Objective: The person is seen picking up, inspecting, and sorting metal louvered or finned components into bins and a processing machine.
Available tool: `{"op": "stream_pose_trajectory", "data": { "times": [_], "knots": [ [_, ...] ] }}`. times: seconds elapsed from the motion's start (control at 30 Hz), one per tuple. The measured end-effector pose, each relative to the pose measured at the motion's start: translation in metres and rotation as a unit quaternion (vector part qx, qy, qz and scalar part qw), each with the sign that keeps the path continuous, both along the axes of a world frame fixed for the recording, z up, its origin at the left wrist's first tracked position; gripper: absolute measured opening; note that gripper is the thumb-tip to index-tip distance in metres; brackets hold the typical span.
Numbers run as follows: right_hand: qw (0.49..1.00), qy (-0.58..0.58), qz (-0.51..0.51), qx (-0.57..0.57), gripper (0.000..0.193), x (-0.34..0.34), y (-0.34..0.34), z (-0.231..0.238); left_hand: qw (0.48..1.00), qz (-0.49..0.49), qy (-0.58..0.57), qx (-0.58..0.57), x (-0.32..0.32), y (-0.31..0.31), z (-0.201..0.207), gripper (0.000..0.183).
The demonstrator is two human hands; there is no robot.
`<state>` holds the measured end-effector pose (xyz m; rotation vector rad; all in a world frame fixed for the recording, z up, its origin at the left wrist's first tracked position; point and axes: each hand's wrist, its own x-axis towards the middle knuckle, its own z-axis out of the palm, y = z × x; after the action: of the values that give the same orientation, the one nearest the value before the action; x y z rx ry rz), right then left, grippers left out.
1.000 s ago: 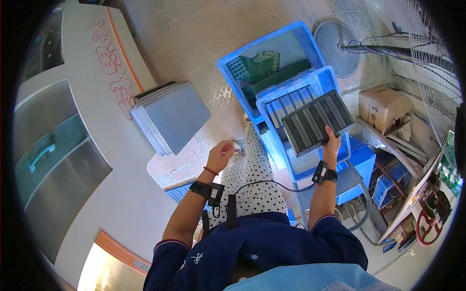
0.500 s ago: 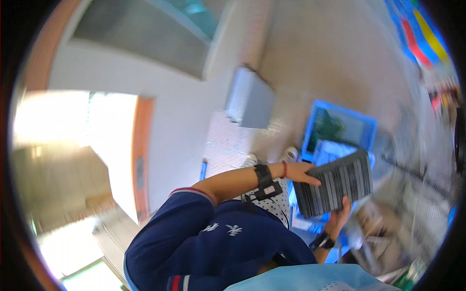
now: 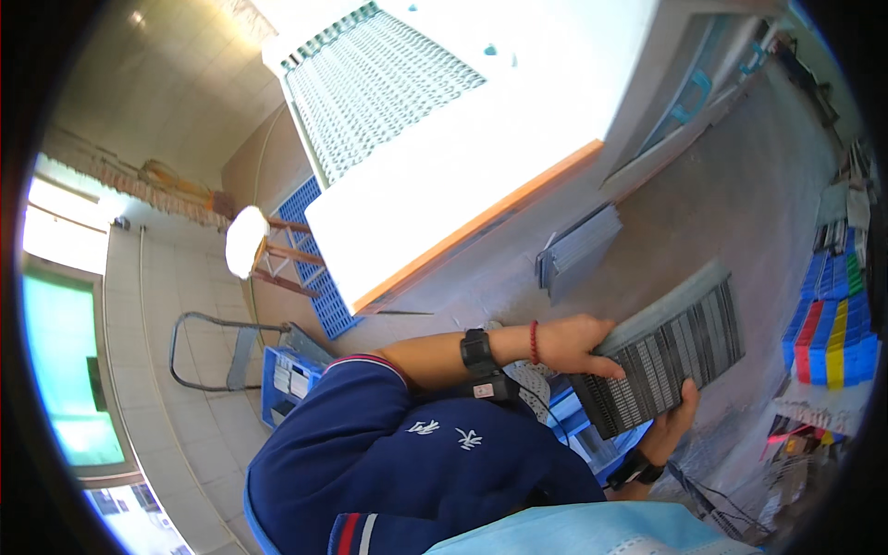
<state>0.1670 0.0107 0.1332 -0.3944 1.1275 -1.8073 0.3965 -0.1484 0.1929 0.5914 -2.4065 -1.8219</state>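
Observation:
Between my two hands is a thick stack of thin dark grey pieces (image 3: 680, 356), their ridged edges facing me in rows. What the pieces are I cannot make out. My left hand (image 3: 578, 344) grips the left end, its thumb lying over the edge; a red bead bracelet and a black strap circle that wrist. From the lower right, my right hand (image 3: 677, 412) supports the stack's underside, fingers curled against its near edge. Partly hidden beneath the stack is a blue plastic crate (image 3: 601, 449).
A white table (image 3: 462, 176) with an orange edge carries rows of small grey parts (image 3: 379, 88). Flat grey panels (image 3: 581, 248) lean near its base. A stool (image 3: 248, 242) and a hand truck (image 3: 217, 351) are at the left. Blue, red and yellow bundles (image 3: 832, 342) lie at the right.
My view has turned, bringing the white table, stool and hand truck into sight. The stack stays in both hands and has shifted slightly right in the picture.

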Motion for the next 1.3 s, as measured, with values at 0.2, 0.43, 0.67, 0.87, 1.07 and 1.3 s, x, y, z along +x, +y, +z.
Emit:
{"op": "stream_pose_trajectory", "data": {
  "times": [0.2,0.43,0.67,0.87,1.07,1.3],
  "knots": [
    [0.990,0.027,0.134,-0.023,0.058,0.083,-0.104,0.089,0.988,0.152,0.027,0.017,0.103,-0.014,0.045,0.057],
    [0.901,-0.003,0.433,-0.019,0.049,0.177,-0.224,0.120,0.914,0.373,0.143,0.074,0.204,-0.014,0.066,0.043],
    [0.830,-0.005,0.555,0.044,0.043,0.264,-0.292,0.109,0.798,0.498,0.241,0.240,0.262,-0.018,0.046,0.044],
    [0.820,0.202,0.533,0.052,0.075,0.251,-0.311,0.121,0.780,0.544,0.198,0.236,0.283,-0.048,0.030,0.043],
    [0.911,0.218,0.344,-0.068,0.053,0.150,-0.253,0.112,0.751,0.615,0.131,0.199,0.304,-0.057,0.023,0.056],
    [0.988,-0.135,-0.080,0.012,0.028,-0.006,-0.096,-0.113,0.836,0.529,-0.144,-0.030,0.357,-0.099,0.012,0.069]
  ]
}}
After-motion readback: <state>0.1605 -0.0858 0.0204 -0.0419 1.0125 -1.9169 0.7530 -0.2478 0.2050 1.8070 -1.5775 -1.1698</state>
